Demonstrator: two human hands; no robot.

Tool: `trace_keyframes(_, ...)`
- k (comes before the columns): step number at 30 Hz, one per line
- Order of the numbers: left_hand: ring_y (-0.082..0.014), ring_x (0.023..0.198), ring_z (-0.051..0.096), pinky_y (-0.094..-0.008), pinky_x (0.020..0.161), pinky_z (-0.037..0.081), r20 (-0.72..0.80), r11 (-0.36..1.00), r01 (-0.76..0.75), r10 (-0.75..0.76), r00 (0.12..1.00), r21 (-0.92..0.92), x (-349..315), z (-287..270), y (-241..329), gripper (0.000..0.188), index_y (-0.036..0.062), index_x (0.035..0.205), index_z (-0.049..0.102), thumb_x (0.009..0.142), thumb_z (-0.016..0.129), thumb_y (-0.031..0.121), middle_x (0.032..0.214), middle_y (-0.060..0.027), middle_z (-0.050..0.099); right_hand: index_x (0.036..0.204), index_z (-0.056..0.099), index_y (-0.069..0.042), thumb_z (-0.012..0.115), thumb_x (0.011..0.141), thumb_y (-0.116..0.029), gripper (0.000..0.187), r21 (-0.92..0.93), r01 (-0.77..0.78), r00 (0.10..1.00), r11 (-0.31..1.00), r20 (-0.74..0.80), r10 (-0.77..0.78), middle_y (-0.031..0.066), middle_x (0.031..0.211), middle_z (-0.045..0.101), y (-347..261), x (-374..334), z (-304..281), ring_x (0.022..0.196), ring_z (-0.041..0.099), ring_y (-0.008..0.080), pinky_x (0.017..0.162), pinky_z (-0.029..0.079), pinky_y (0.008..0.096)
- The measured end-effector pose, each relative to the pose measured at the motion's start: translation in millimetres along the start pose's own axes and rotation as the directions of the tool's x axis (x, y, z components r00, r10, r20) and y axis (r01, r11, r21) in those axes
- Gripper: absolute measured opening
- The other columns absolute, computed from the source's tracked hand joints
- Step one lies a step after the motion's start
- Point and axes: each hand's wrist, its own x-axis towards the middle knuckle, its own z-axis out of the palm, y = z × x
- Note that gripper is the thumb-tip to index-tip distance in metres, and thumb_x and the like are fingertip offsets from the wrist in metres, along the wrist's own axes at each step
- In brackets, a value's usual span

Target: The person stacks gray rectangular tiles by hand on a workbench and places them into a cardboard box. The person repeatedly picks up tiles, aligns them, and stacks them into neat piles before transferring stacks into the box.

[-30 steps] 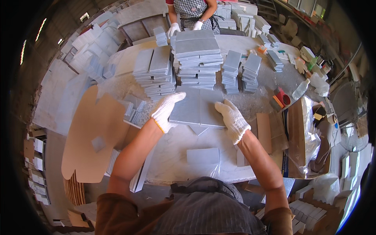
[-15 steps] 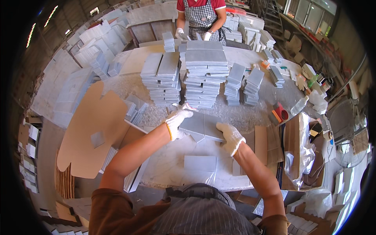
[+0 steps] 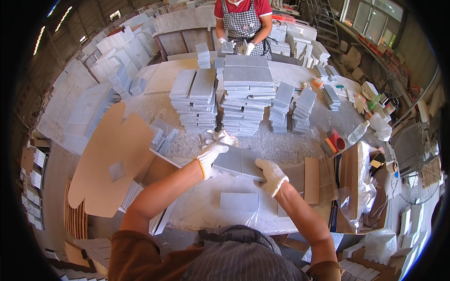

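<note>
In white knit gloves, my left hand (image 3: 212, 157) and my right hand (image 3: 272, 177) grip opposite ends of a pair of grey stone tiles (image 3: 236, 161) laid side by side. A thin seam runs between the two tiles, which are held above the near part of the table. Fingers of both hands are closed round the outer ends. A loose white glove (image 3: 222, 136) lies just beyond my left hand. Nearer to me, a single grey tile (image 3: 239, 202) lies on the pale marble slab (image 3: 192, 206). Two tall tile stacks (image 3: 247, 100) (image 3: 193, 100) stand beyond my hands.
Shorter tile stacks (image 3: 281, 107) stand right of the tall ones. A cut cardboard sheet (image 3: 110, 159) leans at left. At right are an open carton (image 3: 347, 187), a red tape dispenser (image 3: 334, 139) and a plastic bottle (image 3: 358, 132). Across the table, a co-worker (image 3: 241, 25) in gloves handles small tiles.
The two tiles between my hands, offset before, now sit nearly flush along their near edge. My right hand has shifted slightly left and nearer. The co-worker's hands have raised a small tile.
</note>
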Motion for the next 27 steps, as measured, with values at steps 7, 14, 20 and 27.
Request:
trace_keyframes(7,-0.0212,0.108,0.068,-0.0375,0.088,0.059,0.034,0.998,-0.028,0.029,0.999,-0.05,26,-30,-25,0.034,0.0093,0.135,0.055,0.102,0.051,0.015,0.125,-0.0095,0.066,0.119,0.06,-0.012,0.064,0.096,-0.032,0.031,0.047,-0.06,0.998,0.997,-0.027,0.061,0.005,0.115,0.061,17,16,0,0.105,0.055,0.0192,0.084,0.049,0.0453)
trace_keyframes(14,-0.0184,0.103,0.069,-0.0339,0.085,0.059,0.019,0.996,0.04,-0.039,0.999,-0.079,22,-29,-31,0.027,0.006,0.126,0.06,0.104,0.051,0.018,0.116,-0.0067,0.069,0.124,0.059,-0.016,0.06,0.098,-0.033,0.03,-0.142,0.108,0.99,0.984,0.109,-0.093,0.0026,0.115,0.062,50,55,-20,0.107,0.056,0.0191,0.086,0.047,0.0454)
trace_keyframes(20,-0.0171,0.102,0.069,-0.0329,0.086,0.058,-0.012,0.997,-0.036,0.035,0.999,-0.064,19,-28,-31,0.028,0.0063,0.126,0.061,0.103,0.054,0.02,0.117,-0.006,0.068,0.127,0.057,-0.012,0.059,0.099,-0.029,0.033,0.051,0.01,0.997,0.999,0.07,-0.014,0.004,0.121,0.062,36,28,-1,0.113,0.057,0.0209,0.089,0.049,0.0473)
trace_keyframes(27,-0.0159,0.101,0.066,-0.0333,0.086,0.055,-0.096,0.995,-0.101,0.098,0.991,-0.028,14,-31,-36,0.033,0.0068,0.127,0.062,0.099,0.061,0.023,0.115,-0.0045,0.067,0.159,0.03,-0.003,0.057,0.1,-0.024,0.068,0.082,0.124,0.992,0.989,0.023,-0.126,0.0128,0.149,0.047,30,11,3,0.132,0.048,0.024,0.107,0.044,0.044)
